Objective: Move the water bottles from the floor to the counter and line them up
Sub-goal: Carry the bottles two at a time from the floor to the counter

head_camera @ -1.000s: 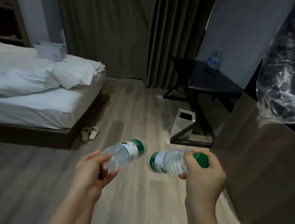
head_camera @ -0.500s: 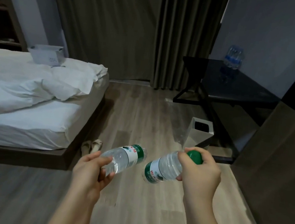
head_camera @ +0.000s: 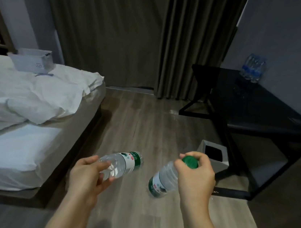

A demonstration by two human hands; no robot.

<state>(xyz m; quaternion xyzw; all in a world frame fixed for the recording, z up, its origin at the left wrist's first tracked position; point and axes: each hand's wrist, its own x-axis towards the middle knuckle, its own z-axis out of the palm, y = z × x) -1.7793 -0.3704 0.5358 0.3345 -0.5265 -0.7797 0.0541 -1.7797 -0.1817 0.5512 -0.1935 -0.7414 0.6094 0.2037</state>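
Observation:
My left hand (head_camera: pixel 88 178) grips a clear water bottle (head_camera: pixel 122 163) by its neck end; the bottle lies nearly level, its base pointing up and right, with a white and green label. My right hand (head_camera: pixel 195 176) holds a second water bottle (head_camera: pixel 162 181) by its green cap, the body hanging down and left. Both bottles are in the air above the wooden floor. The dark counter (head_camera: pixel 260 112) stands at the right, with a group of blue-labelled bottles (head_camera: pixel 253 68) at its far end against the wall.
A low bed (head_camera: pixel 22 117) with white bedding fills the left, with a white box (head_camera: pixel 33 61) on it. A small grey bin (head_camera: pixel 215 154) sits on the floor under the counter's black frame. Curtains close off the back. A brown panel (head_camera: pixel 296 198) rises at the right.
The view has swung right and closer to the counter, so more of its top shows. The right-hand bottle has tipped further downward. Both hands keep their grip.

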